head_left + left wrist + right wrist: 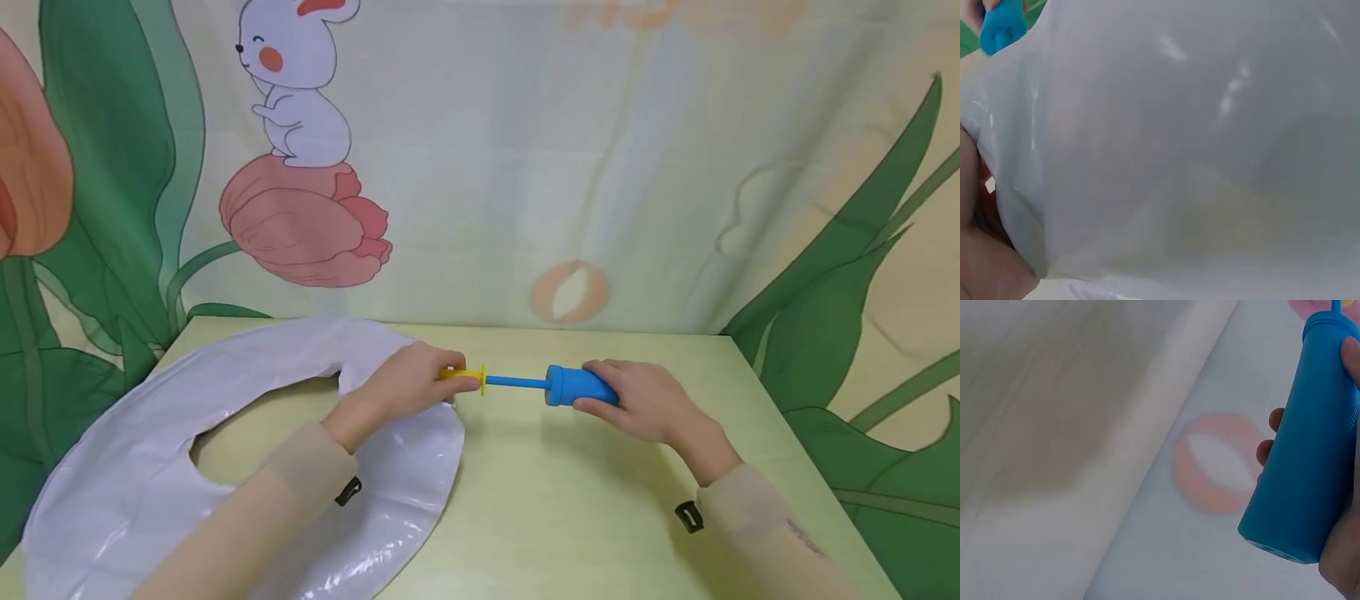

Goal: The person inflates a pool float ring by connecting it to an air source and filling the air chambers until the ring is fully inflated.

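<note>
A hand air pump is stretched between my two hands over the table. My right hand (pixel 645 400) grips its blue barrel (pixel 581 387), and the right wrist view shows fingers wrapped round that barrel (pixel 1307 450). From the barrel a thin blue rod (pixel 517 382) runs left to a yellow flanged end (pixel 472 380). My left hand (pixel 412 379) holds this yellow end, partly covered by the fingers. Beneath the left hand and forearm lies a pale, shiny inflatable ring (pixel 135 450), looking wrinkled and soft. The ring's film (pixel 1179 156) fills most of the left wrist view.
The ring spreads over the left side of the light yellow-green table (pixel 525 517). A printed cloth (pixel 480 167) with a rabbit and tulips hangs behind the table's back edge. Black clips (pixel 689 517) sit at both sleeve cuffs.
</note>
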Tool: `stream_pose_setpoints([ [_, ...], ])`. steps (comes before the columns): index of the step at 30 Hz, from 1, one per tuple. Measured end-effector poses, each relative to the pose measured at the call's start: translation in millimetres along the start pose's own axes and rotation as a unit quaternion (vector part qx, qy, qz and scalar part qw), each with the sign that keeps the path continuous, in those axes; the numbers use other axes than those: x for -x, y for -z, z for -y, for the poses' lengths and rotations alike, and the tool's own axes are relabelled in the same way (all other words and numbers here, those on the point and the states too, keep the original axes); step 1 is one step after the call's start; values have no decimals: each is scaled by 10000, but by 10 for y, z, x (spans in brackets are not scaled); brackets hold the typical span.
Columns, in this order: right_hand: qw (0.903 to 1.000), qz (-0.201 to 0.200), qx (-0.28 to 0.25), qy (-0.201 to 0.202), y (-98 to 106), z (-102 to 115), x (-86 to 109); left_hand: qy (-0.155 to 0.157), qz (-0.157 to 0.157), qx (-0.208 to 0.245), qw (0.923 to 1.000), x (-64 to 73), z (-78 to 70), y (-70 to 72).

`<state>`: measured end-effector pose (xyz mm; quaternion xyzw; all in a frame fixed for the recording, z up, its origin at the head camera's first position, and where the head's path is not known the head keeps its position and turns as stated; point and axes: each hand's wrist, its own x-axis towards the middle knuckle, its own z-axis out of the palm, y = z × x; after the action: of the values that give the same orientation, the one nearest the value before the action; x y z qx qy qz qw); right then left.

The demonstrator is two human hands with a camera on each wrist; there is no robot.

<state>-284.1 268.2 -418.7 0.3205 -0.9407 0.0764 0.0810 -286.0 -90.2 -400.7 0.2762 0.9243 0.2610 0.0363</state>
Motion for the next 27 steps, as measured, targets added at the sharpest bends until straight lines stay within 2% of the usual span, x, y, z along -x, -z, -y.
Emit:
stream_pose_setpoints([
  [5,9997,-69,91,221,-10,231,-194,155,10,-95,9998,-55,-88,-55],
  [8,9994,-67,134,322,-28,363,-278,122,104,-74,9998,-79,-133,-98],
  [14,9990,-160,96,399,-55,478,-329,214,141,-32,9997,-68,-155,-148],
  [21,9998,15,-136,161,-84,233,-142,136,83,5,9999,31,11,-79],
  [27,9998,102,-150,-97,40,-60,29,61,-61,83,9999,123,189,60],
])
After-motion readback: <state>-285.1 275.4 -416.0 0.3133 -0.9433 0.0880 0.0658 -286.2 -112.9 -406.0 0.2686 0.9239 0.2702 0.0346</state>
